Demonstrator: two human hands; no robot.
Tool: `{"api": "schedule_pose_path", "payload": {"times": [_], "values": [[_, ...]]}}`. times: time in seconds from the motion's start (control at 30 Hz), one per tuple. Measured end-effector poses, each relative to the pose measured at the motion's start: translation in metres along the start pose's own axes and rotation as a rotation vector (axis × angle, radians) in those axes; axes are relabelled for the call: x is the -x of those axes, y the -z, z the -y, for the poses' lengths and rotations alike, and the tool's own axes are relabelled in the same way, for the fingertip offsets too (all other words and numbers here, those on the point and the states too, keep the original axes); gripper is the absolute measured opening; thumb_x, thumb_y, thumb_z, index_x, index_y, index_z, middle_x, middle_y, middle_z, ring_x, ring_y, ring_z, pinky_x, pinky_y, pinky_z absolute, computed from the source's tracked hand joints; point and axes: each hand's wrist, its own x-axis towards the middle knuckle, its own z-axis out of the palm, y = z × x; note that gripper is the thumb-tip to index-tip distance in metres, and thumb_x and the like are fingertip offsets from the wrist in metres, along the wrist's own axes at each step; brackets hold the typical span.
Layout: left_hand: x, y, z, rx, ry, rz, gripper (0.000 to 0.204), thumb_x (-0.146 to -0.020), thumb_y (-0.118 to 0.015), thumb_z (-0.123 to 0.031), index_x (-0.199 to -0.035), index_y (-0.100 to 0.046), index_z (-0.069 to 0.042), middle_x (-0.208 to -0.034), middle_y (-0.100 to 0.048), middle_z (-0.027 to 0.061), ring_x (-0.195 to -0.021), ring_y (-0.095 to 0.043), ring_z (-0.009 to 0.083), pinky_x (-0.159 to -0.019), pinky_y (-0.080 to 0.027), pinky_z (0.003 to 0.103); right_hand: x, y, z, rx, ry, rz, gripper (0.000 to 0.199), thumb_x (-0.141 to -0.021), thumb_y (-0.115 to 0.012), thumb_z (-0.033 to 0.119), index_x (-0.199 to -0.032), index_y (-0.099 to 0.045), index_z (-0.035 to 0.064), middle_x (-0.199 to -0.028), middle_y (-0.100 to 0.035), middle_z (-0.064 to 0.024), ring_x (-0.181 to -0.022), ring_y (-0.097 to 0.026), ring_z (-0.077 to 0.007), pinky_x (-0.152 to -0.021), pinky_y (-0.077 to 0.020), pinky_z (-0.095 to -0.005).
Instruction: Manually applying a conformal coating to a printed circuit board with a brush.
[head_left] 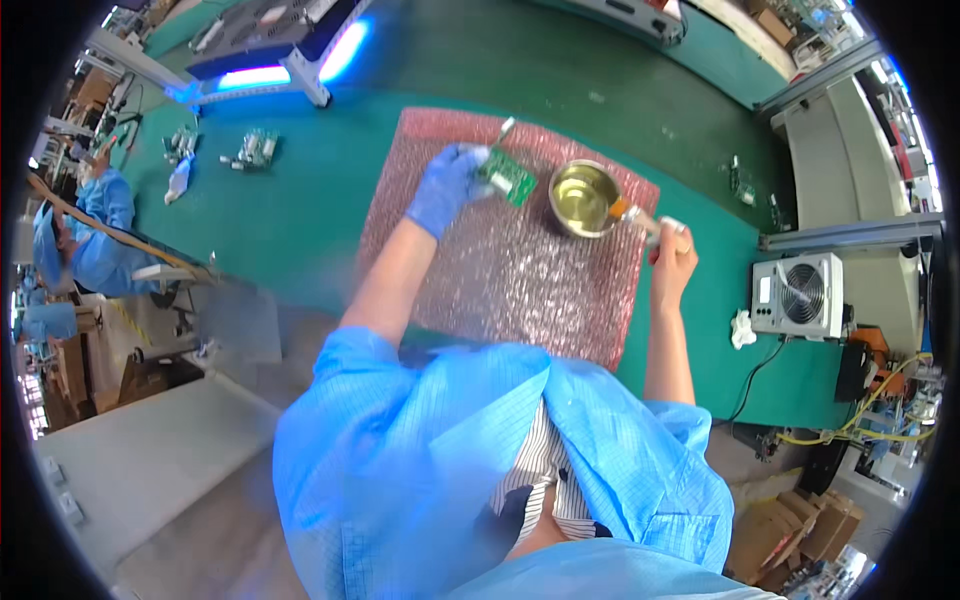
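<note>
The green surface [300, 210] fills the upper half of the frame, its edges bending toward the rim. A pink sheet of bubble wrap [510, 270] lies flat on it at centre, a rough square. At the upper left a lamp [290, 60] glows blue along its underside. At the right edge a white box with a round fan grille [800, 295] stands on the surface, with a crumpled white rag [742, 328] just beside it. Brown cardboard boxes [790, 530] sit on the floor at the lower right. A round metal bowl [583, 198] of clear yellowish liquid rests on the upper right part of the bubble wrap. The left hand [447, 187], in a blue glove, has its grip pinched on a small green circuit board [507, 177], held just left of the bowl. The bare right hand [672, 255] has its grip pressed together on a brush [638, 217], whose orange-banded end lies at the bowl's right rim. Small loose parts [250, 150] lie scattered at the upper left.
</note>
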Motion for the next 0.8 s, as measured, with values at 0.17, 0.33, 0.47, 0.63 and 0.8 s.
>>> {"api": "schedule_pose_path", "payload": {"times": [0.17,0.33,0.47,0.63,0.8], "values": [[0.002,-0.018,-0.012,-0.169,0.061,0.028,0.026,-0.083,-0.064,-0.023,-0.102,-0.06,-0.005,-0.091,-0.064,0.0056,-0.076,-0.063,0.0136,-0.06,-0.055,0.027,-0.002,-0.017,0.035,-0.039,-0.011,0.091,0.022,-0.091,-0.054,0.02,-0.101,-0.06,0.0009,-0.069,-0.056,0.0007,-0.057,-0.047,-0.0044,-0.049,-0.0365,-0.0192],[0.001,-0.026,-0.011,-0.243,0.131,0.213,0.038,-0.08,-0.068,-0.03,-0.108,-0.061,-0.005,-0.096,-0.064,0.005,-0.086,-0.062,0.0148,-0.072,-0.054,0.029,-0.006,-0.019,0.053,-0.069,0.079,0.447,0.024,-0.09,-0.057,0.018,-0.106,-0.06,0.0002,-0.081,-0.063,-0.0036,-0.068,-0.053,-0.0077,-0.061,-0.0431,-0.0212],[0.002,-0.035,-0.015,-0.282,0.148,0.309,0.045,-0.079,-0.068,-0.036,-0.111,-0.061,-0.006,-0.1,-0.064,0.0053,-0.089,-0.062,0.0161,-0.075,-0.053,0.031,-0.009,-0.023,0.065,-0.025,0.117,0.646,0.022,-0.088,-0.059,0.013,-0.107,-0.062,0.0023,-0.087,-0.063,-0.0029,-0.074,-0.055,-0.007,-0.064,-0.0441,-0.0208],[0.001,-0.044,-0.017,-0.398,0.146,0.332,0.046,-0.078,-0.068,-0.039,-0.109,-0.062,-0.006,-0.095,-0.064,0.0047,-0.084,-0.061,0.014,-0.071,-0.053,0.029,-0.012,-0.028,0.075,0.058,0.132,0.692,0.021,-0.088,-0.059,0.014,-0.105,-0.063,0.003,-0.09,-0.063,-0.0043,-0.082,-0.058,-0.0104,-0.072,-0.047,-0.0246],[0.005,-0.053,-0.02,-0.474,0.143,0.353,0.045,-0.077,-0.069,-0.04,-0.106,-0.063,-0.006,-0.089,-0.064,0.004,-0.076,-0.06,0.0108,-0.062,-0.051,0.023,-0.018,-0.031,0.076,0.2,0.224,0.77,0.02,-0.086,-0.06,0.012,-0.105,-0.063,0.0035,-0.094,-0.064,-0.0078,-0.084,-0.059,-0.0126,-0.074,-0.0477,-0.0267]]}}
